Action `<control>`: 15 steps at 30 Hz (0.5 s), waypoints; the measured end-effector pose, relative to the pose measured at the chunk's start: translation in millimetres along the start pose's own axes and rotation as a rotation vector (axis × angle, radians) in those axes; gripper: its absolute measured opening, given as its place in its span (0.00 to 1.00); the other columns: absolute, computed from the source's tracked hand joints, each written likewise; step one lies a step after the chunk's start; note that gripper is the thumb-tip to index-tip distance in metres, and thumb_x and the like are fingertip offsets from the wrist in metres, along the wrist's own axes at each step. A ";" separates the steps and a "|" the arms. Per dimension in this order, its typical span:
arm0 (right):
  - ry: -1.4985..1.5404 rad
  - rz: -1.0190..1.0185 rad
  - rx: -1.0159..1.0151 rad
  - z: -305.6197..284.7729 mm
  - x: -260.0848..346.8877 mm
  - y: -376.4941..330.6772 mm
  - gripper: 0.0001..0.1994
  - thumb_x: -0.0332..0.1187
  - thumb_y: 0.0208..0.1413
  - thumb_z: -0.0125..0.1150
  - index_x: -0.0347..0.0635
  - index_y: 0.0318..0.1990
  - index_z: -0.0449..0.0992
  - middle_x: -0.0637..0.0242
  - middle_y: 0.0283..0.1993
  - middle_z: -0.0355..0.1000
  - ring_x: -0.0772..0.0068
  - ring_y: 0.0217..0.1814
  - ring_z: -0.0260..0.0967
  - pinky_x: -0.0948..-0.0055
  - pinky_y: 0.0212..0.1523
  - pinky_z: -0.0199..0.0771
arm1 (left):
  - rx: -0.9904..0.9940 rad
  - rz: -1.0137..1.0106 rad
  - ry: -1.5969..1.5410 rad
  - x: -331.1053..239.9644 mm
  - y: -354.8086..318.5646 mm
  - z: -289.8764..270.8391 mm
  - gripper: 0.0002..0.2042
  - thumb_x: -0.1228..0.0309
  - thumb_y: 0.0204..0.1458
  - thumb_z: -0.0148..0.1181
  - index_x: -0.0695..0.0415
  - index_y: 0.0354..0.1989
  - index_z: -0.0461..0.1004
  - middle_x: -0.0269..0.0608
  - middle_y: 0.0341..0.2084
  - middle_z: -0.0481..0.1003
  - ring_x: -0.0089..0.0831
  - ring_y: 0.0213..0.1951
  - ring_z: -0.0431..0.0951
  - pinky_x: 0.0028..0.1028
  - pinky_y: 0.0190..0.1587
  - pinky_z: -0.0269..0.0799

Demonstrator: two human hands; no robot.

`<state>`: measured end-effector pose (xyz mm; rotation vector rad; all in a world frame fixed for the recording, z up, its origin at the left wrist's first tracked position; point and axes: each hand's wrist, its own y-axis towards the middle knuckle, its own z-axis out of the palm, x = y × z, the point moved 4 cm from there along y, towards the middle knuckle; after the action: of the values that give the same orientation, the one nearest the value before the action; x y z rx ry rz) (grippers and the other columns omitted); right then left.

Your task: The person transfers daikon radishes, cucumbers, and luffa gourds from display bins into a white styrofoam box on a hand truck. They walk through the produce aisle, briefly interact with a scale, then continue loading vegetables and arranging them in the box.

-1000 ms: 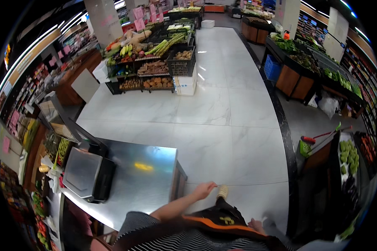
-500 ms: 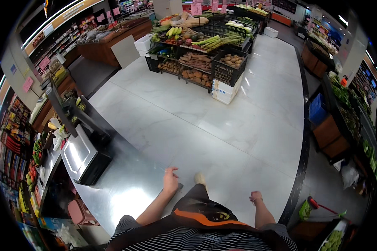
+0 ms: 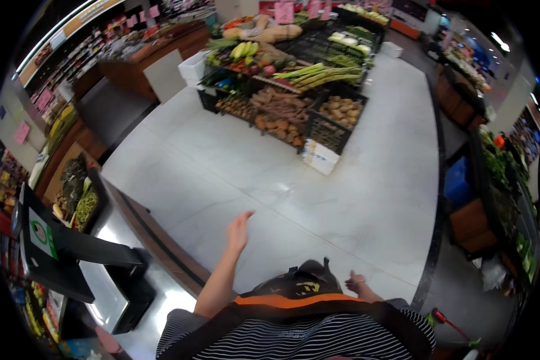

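Steel counter [image 3: 168,297] as reference: you've advanced, so the black potato crate [image 3: 325,133] beyond it sits nearer, untouched. Left hand [image 3: 238,233], just right of it: empty, fingers extended, loosely together. Right hand [image 3: 357,284], farther right: fingers unclear.

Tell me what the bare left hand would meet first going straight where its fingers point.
Over the glossy pale tiled floor, the bare left hand would probably first meet the wide black tiered produce display, near its lumpy brown root vegetables; depth and height are unclear.
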<state>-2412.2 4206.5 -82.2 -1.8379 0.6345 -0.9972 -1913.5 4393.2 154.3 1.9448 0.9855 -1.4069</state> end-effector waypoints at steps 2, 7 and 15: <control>-0.096 -0.002 -0.052 10.2 27.8 12.7 0.29 0.55 0.58 0.45 0.32 0.36 0.74 0.56 0.31 0.75 0.57 0.30 0.73 0.63 0.29 0.74 | 0.117 0.165 0.052 -46.5 52.3 12.8 0.26 0.56 0.63 0.30 0.60 0.45 0.75 0.46 0.47 0.74 0.37 0.54 0.70 0.30 0.60 0.55; -1.603 -0.843 0.308 61.2 137.9 74.1 0.15 0.43 0.57 0.50 0.39 0.37 0.75 0.55 0.35 0.75 0.60 0.34 0.75 0.64 0.31 0.76 | 0.233 0.289 0.314 -53.0 172.4 21.6 0.23 0.56 0.62 0.34 0.58 0.41 0.75 0.49 0.44 0.74 0.48 0.51 0.70 0.32 0.58 0.59; -1.889 -0.861 0.046 243.1 460.9 202.6 0.19 0.48 0.46 0.60 0.52 0.45 0.76 0.65 0.43 0.75 0.62 0.46 0.73 0.64 0.45 0.73 | 0.334 -0.783 0.860 280.1 169.5 -150.5 0.22 0.53 0.56 0.46 0.58 0.48 0.73 0.52 0.47 0.72 0.47 0.49 0.72 0.39 0.54 0.65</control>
<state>-1961.6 3883.6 -154.6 -2.0654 -1.3351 0.5568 -1640.1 4478.7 -64.2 2.6415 2.2011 -1.0920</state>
